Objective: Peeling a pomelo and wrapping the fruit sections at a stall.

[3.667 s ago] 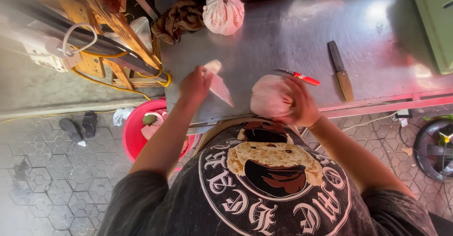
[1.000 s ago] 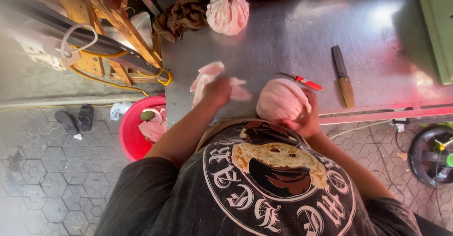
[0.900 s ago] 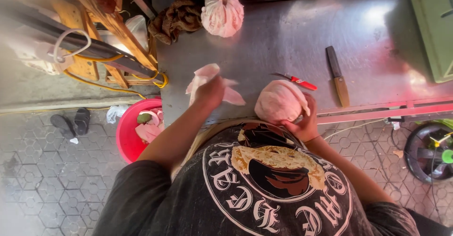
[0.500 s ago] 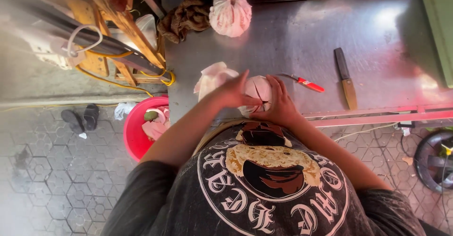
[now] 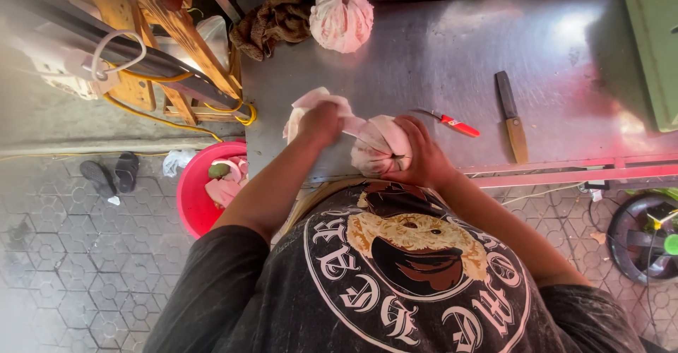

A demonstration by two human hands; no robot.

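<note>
1. My right hand cups a pale pink, rounded, soft-looking bundle at the near edge of the grey metal surface.
2. My left hand pinches its loose flap, fingers closed on it.
3. The bundle looks light, limp and probably slippery; the firm underside seems the best hold.
4. A red-handled blade lies just beside my right hand, and a wooden-handled knife farther right. There is open room beyond.

Single view, head-worn camera. Looks steeply down over the person's chest onto the near edge of a steel table. Close range: shirt fills the lower frame; both hands sit mid-frame. Paved ground and red tub show at left. No second view.
</note>
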